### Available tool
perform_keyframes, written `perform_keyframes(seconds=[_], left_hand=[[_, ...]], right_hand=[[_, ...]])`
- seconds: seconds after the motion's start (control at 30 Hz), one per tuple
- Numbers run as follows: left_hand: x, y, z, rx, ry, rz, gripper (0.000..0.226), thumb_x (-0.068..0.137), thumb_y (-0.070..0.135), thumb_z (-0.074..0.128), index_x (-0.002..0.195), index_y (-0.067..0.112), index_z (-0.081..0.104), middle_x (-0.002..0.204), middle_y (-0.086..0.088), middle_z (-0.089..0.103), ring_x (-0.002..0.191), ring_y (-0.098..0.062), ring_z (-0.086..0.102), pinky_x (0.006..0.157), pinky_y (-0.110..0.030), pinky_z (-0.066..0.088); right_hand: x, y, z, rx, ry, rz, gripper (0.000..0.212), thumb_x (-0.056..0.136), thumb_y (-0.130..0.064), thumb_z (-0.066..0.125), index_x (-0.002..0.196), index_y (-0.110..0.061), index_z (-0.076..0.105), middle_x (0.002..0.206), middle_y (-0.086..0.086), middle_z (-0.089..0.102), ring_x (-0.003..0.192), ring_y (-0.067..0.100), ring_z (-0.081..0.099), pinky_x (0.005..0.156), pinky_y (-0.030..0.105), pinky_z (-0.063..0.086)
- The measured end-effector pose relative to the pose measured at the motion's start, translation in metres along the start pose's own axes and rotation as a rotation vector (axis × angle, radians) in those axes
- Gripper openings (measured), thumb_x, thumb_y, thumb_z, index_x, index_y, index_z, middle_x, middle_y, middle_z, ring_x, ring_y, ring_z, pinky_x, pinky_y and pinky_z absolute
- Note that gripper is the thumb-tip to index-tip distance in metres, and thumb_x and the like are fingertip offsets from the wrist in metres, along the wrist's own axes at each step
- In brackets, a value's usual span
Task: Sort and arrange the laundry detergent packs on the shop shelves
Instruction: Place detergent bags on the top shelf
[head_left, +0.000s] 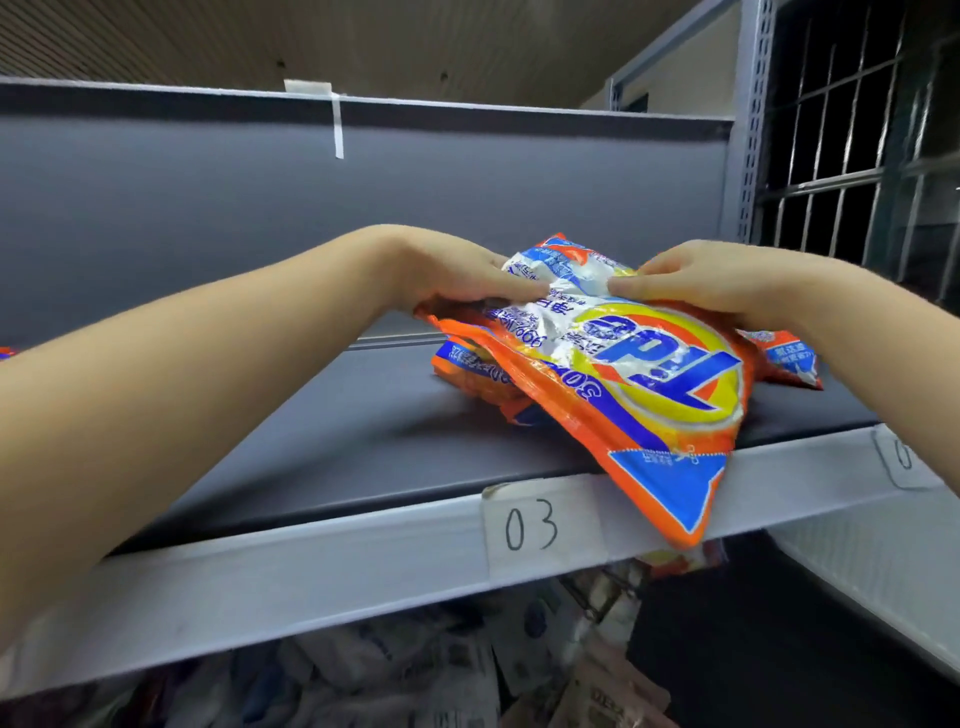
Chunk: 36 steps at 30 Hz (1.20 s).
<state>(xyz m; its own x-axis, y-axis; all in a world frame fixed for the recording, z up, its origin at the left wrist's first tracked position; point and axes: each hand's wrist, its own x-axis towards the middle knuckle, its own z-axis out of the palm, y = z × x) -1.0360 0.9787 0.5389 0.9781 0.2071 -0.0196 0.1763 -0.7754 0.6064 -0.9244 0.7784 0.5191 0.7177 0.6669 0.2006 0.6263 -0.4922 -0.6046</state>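
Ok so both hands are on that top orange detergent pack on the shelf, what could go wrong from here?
1. The top detergent pack overhangs the shelf edge beside the 03 label; if the left hand and right hand let go now, it may slide off.
2. It lies tilted on a lower pack, so the pile looks unstable.
3. Both hands pinch the crumpled far end; tugging could tear it.

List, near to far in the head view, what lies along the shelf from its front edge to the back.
White paper label marked 03 → top orange detergent pack → left hand and right hand gripping its far end → grey back panel.
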Motion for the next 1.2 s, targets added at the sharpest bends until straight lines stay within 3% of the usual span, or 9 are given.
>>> perform_keyframes(seconds=[0.07,0.4,0.6,0.67,0.77,0.9,1.0,1.1,1.2], left_hand=[[-0.018,0.0,-0.006,-0.071,0.041,0.032,0.027,0.094,0.045,0.05,0.108,0.025,0.06,0.087,0.005,0.074,0.064,-0.01,0.07,0.053,-0.02,0.055],[-0.095,-0.051,-0.073,-0.292,0.495,0.299,0.011,0.099,0.031,0.048,0.097,0.025,0.058,0.07,0.011,0.068,0.044,0.001,0.056,0.033,-0.008,0.033],[-0.138,-0.116,-0.115,-0.501,0.677,0.37,0.013,0.1,0.019,0.046,0.102,0.018,0.059,0.081,0.006,0.073,0.07,-0.009,0.068,0.067,-0.023,0.056],[-0.159,-0.138,-0.131,-0.485,0.706,0.341,0.013,0.099,0.017,0.046,0.103,0.013,0.058,0.081,0.003,0.073,0.066,-0.008,0.068,0.062,-0.021,0.057],[-0.199,-0.174,-0.16,-0.356,0.755,0.215,0.009,0.095,0.025,0.055,0.094,0.018,0.061,0.067,0.005,0.071,0.049,-0.005,0.062,0.045,-0.014,0.046],[-0.245,-0.233,-0.196,-0.256,0.833,0.033,0.018,0.079,0.039,0.069,0.083,0.022,0.071,0.088,-0.013,0.071,0.078,-0.026,0.06,0.076,-0.04,0.045],[-0.272,-0.279,-0.216,-0.211,0.89,-0.076,0.014,0.092,0.024,0.061,0.09,0.013,0.068,0.076,-0.005,0.072,0.066,-0.019,0.064,0.072,-0.032,0.052],[-0.302,-0.324,-0.24,-0.061,0.914,-0.267,0.017,0.091,0.025,0.062,0.08,0.012,0.066,0.053,0.009,0.067,0.044,-0.001,0.06,0.047,-0.013,0.048],[-0.332,-0.362,-0.267,0.106,0.935,-0.445,0.034,0.089,0.035,0.063,0.08,0.002,0.065,0.063,-0.006,0.063,0.052,-0.016,0.055,0.05,-0.025,0.041]], right_hand=[[0.005,-0.015,0.001,0.03,0.003,-0.025,0.048,0.075,-0.059,0.059,0.098,-0.017,0.065,0.084,0.0,0.074,0.078,0.02,0.071,0.069,0.032,0.057],[0.043,-0.097,0.04,0.497,-0.1,-0.259,0.061,0.068,-0.052,0.063,0.111,-0.008,0.065,0.105,0.008,0.072,0.093,0.022,0.067,0.084,0.036,0.055],[0.059,-0.15,0.113,0.939,-0.373,-0.154,0.041,0.068,-0.032,0.07,0.102,-0.011,0.062,0.098,0.007,0.069,0.09,0.019,0.066,0.081,0.035,0.057],[0.062,-0.18,0.135,0.946,-0.351,-0.154,0.034,0.077,-0.027,0.067,0.103,-0.006,0.06,0.097,0.009,0.069,0.084,0.017,0.068,0.076,0.032,0.058],[0.07,-0.228,0.159,0.842,-0.314,-0.188,0.054,0.069,-0.031,0.07,0.113,-0.002,0.056,0.108,0.012,0.068,0.09,0.018,0.068,0.075,0.033,0.059],[0.082,-0.295,0.195,0.71,-0.318,-0.235,0.049,0.076,-0.032,0.069,0.113,-0.003,0.055,0.106,0.009,0.068,0.09,0.016,0.067,0.071,0.03,0.059],[0.097,-0.344,0.234,0.635,-0.343,-0.246,0.046,0.079,-0.03,0.07,0.112,-0.003,0.053,0.102,0.01,0.068,0.083,0.015,0.068,0.071,0.029,0.059],[0.111,-0.391,0.28,0.554,-0.397,-0.251,0.047,0.079,-0.031,0.072,0.111,-0.002,0.053,0.093,0.008,0.069,0.078,0.017,0.067,0.069,0.03,0.059],[0.121,-0.439,0.321,0.551,-0.472,-0.266,0.037,0.081,-0.026,0.071,0.101,-0.001,0.054,0.086,0.01,0.068,0.072,0.018,0.066,0.06,0.029,0.059]])
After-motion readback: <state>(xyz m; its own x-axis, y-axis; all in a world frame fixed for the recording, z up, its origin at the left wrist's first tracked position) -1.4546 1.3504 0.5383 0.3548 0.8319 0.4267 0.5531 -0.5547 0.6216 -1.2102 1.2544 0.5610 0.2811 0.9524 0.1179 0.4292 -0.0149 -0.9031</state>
